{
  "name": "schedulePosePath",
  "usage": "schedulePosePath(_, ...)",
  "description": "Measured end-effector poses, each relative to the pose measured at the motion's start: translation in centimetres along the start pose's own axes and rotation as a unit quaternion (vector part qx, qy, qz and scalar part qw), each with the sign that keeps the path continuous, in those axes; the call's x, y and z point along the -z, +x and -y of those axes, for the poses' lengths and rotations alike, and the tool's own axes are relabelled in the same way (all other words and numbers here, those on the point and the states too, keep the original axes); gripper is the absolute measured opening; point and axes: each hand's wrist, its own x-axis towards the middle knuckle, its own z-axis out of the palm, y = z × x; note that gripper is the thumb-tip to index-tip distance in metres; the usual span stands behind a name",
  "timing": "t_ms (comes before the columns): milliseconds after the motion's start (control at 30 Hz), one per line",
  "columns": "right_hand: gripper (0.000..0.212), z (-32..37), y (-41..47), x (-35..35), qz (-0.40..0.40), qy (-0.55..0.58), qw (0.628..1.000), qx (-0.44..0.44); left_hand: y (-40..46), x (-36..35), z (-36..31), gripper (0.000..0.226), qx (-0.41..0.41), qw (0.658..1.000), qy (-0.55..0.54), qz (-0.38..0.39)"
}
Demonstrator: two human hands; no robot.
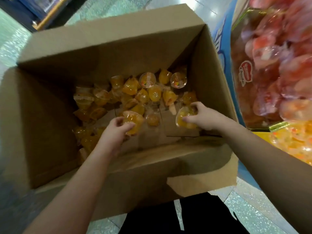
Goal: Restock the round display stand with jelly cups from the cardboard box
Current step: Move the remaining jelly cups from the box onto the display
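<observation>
Both hands grip orange jelly cups inside the cardboard box [50, 115]: left hand [116, 130] curls round one cup [133, 121] near the box floor's middle, right hand [200, 117] pinches another cup [184, 118] by the right wall. Loose cups [131, 92] lie heaped toward the far wall. Display stand [270, 81] with pink cups stands just beside the box's right wall.

bare forearms [87, 168], black trousers [194, 215]

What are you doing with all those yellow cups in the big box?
A person is reaching into the cardboard box with both hands. The left hand grips one orange jelly cup, and the right hand grips another jelly cup. More cups lie loose in the box. The display stand beside it already holds pink and yellow cups.
</observation>
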Motion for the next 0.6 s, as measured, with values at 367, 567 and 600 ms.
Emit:
schedulePosePath(367, 0.054, -14.0, -17.1, 6.2, -0.162, 0.533, 0.819, 0.140, -13.4, -18.2, -6.4, 0.050, -0.069, 0.943, -0.129, 0.300)
schedulePosePath(567, 0.078, -22.8, -23.5, 6.9, -0.250, 0.593, 0.756, 0.121, -18.0, -29.5, -7.6, 0.062, -0.148, 0.925, -0.015, 0.349)
schedulePosePath(600, 0.076, -24.0, -24.2, 6.8, -0.266, 0.598, 0.748, 0.114, -18.6, -31.0, -7.6, 0.064, -0.162, 0.921, -0.003, 0.354)
